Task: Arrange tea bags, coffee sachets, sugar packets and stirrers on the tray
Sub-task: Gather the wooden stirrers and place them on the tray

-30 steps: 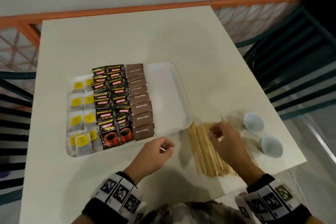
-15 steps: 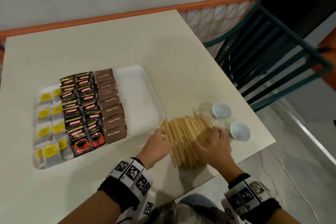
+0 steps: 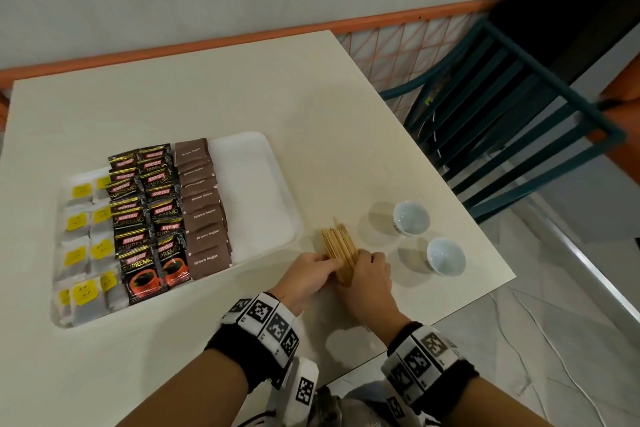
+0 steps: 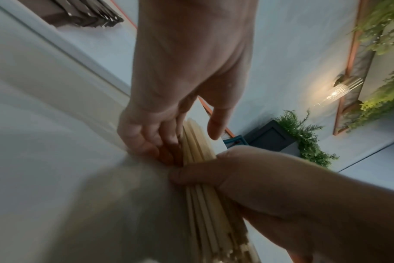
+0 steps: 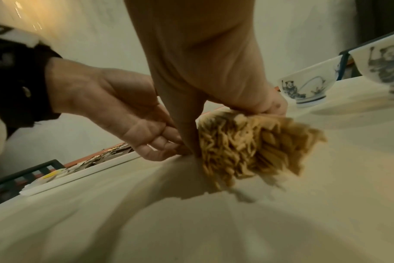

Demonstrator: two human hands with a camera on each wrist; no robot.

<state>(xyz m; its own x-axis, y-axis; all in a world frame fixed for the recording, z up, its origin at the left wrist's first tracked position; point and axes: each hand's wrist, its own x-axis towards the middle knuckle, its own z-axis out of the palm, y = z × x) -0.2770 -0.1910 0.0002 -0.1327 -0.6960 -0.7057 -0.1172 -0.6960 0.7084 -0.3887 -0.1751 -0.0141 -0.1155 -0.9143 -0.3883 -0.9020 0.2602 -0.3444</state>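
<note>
A white tray lies at the table's left. It holds tea bags with yellow tags, two rows of coffee sachets and a row of brown sugar packets; its right strip is bare. Just right of the tray, the wooden stirrers form one tight bundle on the table. My left hand presses its curled fingers against the bundle's left side. My right hand grips it from the right. The wrist views show the stirrers squeezed between both hands, their ends fanned and blurred.
Two small white cups with blue figures stand just right of the bundle, near the table's right edge. A teal slatted chair stands beyond that edge. The table's near corner is close behind my right wrist.
The stirrers lay spread flat a second ago; both hands have pushed them together into a narrow bundle. My left hand has moved right from the tray's edge to the stirrers.
</note>
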